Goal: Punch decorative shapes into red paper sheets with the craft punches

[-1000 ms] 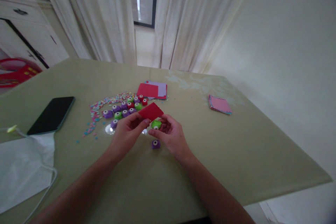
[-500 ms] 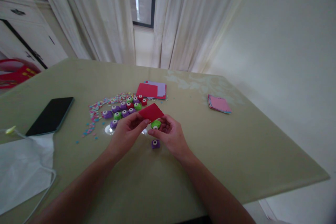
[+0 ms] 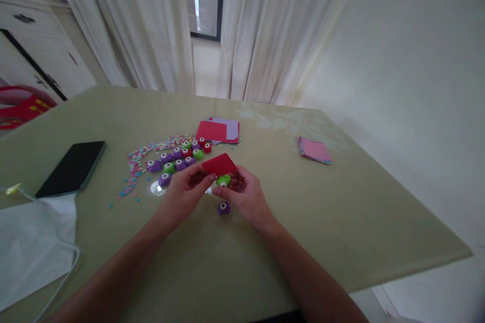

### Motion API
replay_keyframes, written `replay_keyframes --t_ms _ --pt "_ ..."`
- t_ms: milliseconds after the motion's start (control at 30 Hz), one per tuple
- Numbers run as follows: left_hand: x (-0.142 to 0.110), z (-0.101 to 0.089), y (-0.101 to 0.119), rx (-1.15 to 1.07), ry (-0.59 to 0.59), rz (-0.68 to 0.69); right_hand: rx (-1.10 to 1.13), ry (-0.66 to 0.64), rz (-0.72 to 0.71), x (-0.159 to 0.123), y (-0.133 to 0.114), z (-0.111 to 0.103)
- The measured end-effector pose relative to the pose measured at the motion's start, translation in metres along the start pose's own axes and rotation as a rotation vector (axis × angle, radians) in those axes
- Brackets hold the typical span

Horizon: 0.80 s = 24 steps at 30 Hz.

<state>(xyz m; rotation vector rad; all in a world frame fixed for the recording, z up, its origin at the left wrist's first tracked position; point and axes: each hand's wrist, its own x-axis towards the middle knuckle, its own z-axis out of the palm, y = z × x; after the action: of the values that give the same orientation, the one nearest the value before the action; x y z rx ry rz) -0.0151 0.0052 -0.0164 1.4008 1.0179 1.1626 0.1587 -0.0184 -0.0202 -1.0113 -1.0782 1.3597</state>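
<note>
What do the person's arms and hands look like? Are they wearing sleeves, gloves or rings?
Both arms are bare from the bottom of the picture up to the wrists, with no sleeves in view. The left hand and the right hand wear no gloves. No watch, bracelet or ring shows, though the fingers are too small and blurred to rule out a thin ring.
</note>
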Motion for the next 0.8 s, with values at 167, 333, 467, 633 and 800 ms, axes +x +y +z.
replay_keyframes --t_ms 167,333,467,633,800 --pt "-0.0005 -0.0012 -0.0025 0.024 -0.048 0.010 0.037 0.042 0.019 0.0011 -0.0040 -0.0002" --pt "-0.0015 0.0018 -0.0048 0.069 -0.081 0.035 0.092 0.054 0.074 0.0003 -0.0041 -0.0035" --pt "-0.0031 0.0060 -0.0053 0.048 -0.086 0.041 0.127 0.056 0.135 0.0009 -0.0009 -0.0045" --pt "-0.0015 0.0049 -0.0058 -0.015 -0.068 0.021 0.171 0.060 0.204 0.0012 0.0000 -0.0032" --pt "0.0018 0.0015 -0.0060 -0.057 -0.148 -0.015 0.195 0.054 0.248 0.0001 -0.0038 -0.0010"
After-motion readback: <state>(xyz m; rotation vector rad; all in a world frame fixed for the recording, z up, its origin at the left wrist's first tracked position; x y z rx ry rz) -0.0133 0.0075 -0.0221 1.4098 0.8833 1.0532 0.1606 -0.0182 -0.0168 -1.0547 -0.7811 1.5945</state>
